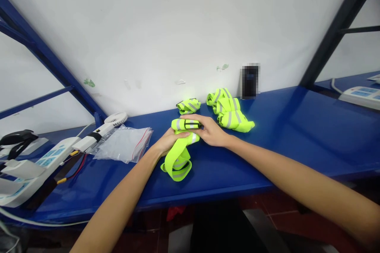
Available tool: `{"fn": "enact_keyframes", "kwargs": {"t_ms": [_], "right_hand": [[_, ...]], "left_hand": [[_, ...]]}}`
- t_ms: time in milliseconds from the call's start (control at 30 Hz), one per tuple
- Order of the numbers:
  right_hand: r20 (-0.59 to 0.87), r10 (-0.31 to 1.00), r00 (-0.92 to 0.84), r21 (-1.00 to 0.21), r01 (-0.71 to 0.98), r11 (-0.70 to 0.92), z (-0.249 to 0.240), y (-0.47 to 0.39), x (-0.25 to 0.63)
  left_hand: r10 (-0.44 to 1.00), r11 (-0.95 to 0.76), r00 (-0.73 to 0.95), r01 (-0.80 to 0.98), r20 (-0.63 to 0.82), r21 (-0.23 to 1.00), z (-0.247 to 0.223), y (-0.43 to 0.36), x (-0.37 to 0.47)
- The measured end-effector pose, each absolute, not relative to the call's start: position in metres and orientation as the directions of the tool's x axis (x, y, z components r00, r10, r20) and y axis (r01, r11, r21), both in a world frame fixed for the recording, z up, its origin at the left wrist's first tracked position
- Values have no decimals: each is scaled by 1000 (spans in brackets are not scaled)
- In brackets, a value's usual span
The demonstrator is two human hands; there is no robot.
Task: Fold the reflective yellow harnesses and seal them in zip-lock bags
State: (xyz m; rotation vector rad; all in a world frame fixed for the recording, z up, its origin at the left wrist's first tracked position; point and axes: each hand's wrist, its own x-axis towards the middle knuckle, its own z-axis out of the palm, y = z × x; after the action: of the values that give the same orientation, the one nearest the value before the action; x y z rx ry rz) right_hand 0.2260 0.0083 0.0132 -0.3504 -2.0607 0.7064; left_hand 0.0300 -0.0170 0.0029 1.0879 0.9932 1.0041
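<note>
A fluorescent yellow reflective strap [177, 162] with silver stripes and a black buckle is partly folded between my two hands, above the blue table. My left hand [170, 141] grips its left side from below, thumb across the band. On the other side my right hand [209, 129] closes around the folded bundle near the buckle, with fingers along its top. A loose loop of the strap hangs below toward the table's front. Just behind my hands lies a small folded reflective strap [189, 106]. Right of that, several more bundled reflective straps [230, 110] lie against one another.
Clear plastic zip bags [121, 144] lie left of my hands, beside a white handheld fan [97, 134]. Farther left are a white power strip [47, 162] and cables. A black object [249, 82], pixelated, stands against the wall. Blue metal posts [56, 59] frame the table [285, 130].
</note>
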Motion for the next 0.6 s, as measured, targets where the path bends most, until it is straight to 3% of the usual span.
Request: {"fn": "enact_keyframes", "kwargs": {"t_ms": [100, 200, 433, 600], "right_hand": [[690, 446, -570, -538, 9, 843, 11, 12, 227], [677, 451, -582, -549, 9, 836, 10, 12, 232], [628, 406, -664, -523, 27, 852, 10, 11, 238], [575, 487, -657, -609, 53, 791, 8, 7, 232]], "left_hand": [[950, 167, 297, -222, -97, 961, 2, -20, 27], [931, 215, 352, -306, -99, 928, 3, -21, 24], [944, 206, 319, -360, -88, 910, 3, -20, 27], [971, 161, 229, -381, -75, 910, 3, -18, 31]]}}
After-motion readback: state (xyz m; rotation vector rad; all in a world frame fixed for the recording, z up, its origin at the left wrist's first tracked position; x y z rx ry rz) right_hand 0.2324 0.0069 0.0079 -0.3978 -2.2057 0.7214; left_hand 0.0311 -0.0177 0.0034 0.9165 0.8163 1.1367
